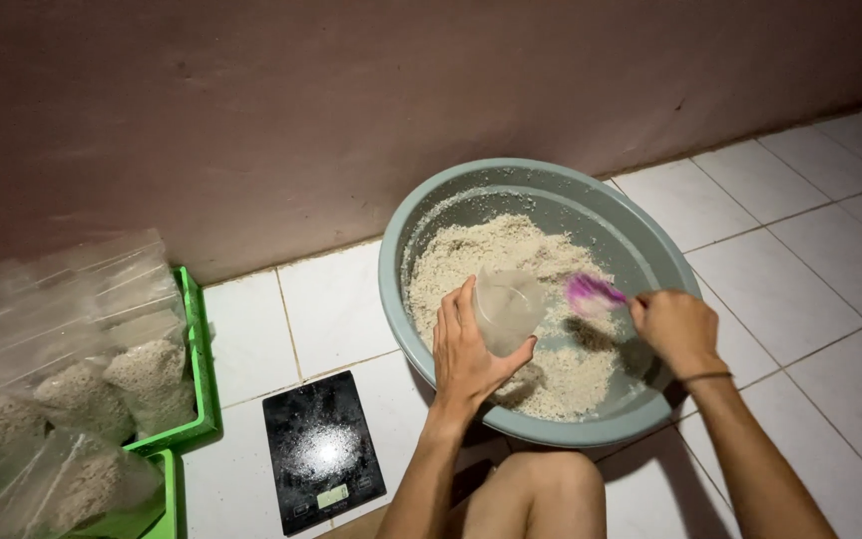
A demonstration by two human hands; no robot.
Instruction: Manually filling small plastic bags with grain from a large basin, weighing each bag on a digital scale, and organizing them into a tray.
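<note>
A grey-green plastic basin (pixel 650 245) sits on the white tile floor and holds a heap of pale crumbly grain (pixel 491 250). Over the grain my left hand (pixel 466 354) holds a clear plastic bag (pixel 506 304) open at the top. My right hand (pixel 675 329) grips a pink scoop (pixel 591 292), blurred with motion, just right of the bag's mouth. Both hands are above the basin.
A black kitchen scale (pixel 321 449), dusted with pale powder, lies on the floor to the basin's left. Green crates (pixel 202 369) at far left hold several filled clear bags (pixel 82 389). A brownish wall (pixel 351 90) runs behind. My knee (pixel 541 489) is at the bottom.
</note>
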